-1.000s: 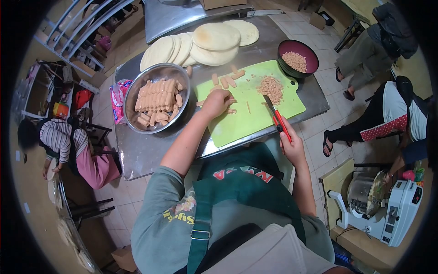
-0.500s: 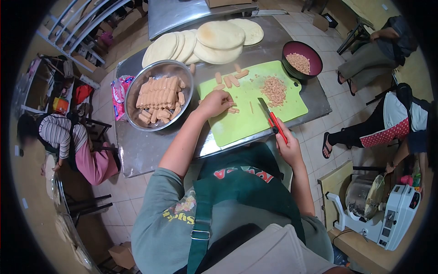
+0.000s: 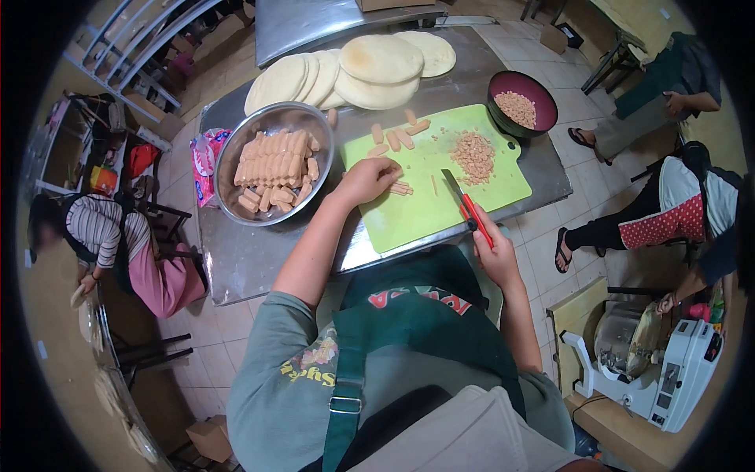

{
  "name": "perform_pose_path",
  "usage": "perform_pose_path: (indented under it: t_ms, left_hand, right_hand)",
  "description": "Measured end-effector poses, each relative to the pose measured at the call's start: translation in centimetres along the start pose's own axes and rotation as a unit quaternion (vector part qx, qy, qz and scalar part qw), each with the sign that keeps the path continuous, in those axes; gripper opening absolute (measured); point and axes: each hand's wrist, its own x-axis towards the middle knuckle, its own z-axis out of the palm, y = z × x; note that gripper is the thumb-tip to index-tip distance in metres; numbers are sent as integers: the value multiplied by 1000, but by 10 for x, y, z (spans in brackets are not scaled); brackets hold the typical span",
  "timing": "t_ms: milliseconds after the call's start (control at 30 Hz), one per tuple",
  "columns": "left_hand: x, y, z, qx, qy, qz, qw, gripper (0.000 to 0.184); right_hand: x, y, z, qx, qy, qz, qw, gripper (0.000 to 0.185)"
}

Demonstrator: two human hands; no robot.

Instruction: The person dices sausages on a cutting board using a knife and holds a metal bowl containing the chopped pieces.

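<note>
My right hand (image 3: 495, 250) is closed round the red handle of a knife (image 3: 469, 206), its blade pointing up and left over the green cutting board (image 3: 417, 216). At the board's left side, my left hand (image 3: 371, 179) has its fingers bent down over thin sausage strips (image 3: 400, 188), partly hiding them. One thin strip lies apart between the hands. Whole sausages (image 3: 404, 138) rest at the board's upper left, and a pile of chopped pieces (image 3: 473, 157) sits right of them. Left of the board, a steel bowl (image 3: 327, 161) holds stacked sausages.
Flatbreads (image 3: 381, 60) lie at the table's back. A dark red bowl (image 3: 543, 98) with chopped pieces stands right of the board. A pink packet (image 3: 206, 169) touches the steel bowl's left. People are at both sides, one beside a white machine (image 3: 684, 377) at lower right.
The knife has moved a little left and away from the chopped pile. My left hand stays over the strips, more of which show now. The view has shifted slightly.
</note>
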Motion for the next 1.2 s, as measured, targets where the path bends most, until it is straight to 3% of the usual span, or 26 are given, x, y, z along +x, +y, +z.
perform_pose_path:
  t_ms: [133,267,367,433,567,633,767,867,933,1033,1200]
  left_hand:
    - [0,-3,1,53,-43,104,992,25]
    - [5,2,9,42,-39,91,994,27]
    - [5,10,14,61,16,41,997,25]
    - [7,7,18,92,71,123,986,25]
    - [7,7,13,51,15,58,997,27]
    - [8,6,13,-4,7,30,1000,30]
    - [9,2,15,-8,4,32,999,30]
    - [10,1,16,19,4,71,997,29]
    - [8,14,19,134,70,141,978,26]
    - [12,21,41,156,94,203,962,20]
    - [22,33,64,245,68,213,943,8]
  right_hand:
    - [0,-2,1,-10,2,-11,1000,47]
    - [-1,-6,0,-8,-5,9,1000,46]
    - [1,2,1,0,-1,2,1000,46]
    - [1,6,1,-5,17,-42,999,46]
    - [0,0,-4,-8,18,-33,999,45]
    - [-1,-4,-6,-13,-3,27,1000,45]
    - [-1,-1,-4,-6,17,-28,999,45]
    - [-1,-2,-5,7,5,0,1000,45]
    - [-1,3,-4,-5,20,-50,999,46]
    - [0,5,-5,4,19,-43,999,45]
    - [-3,-3,-8,1,17,-16,1000,45]
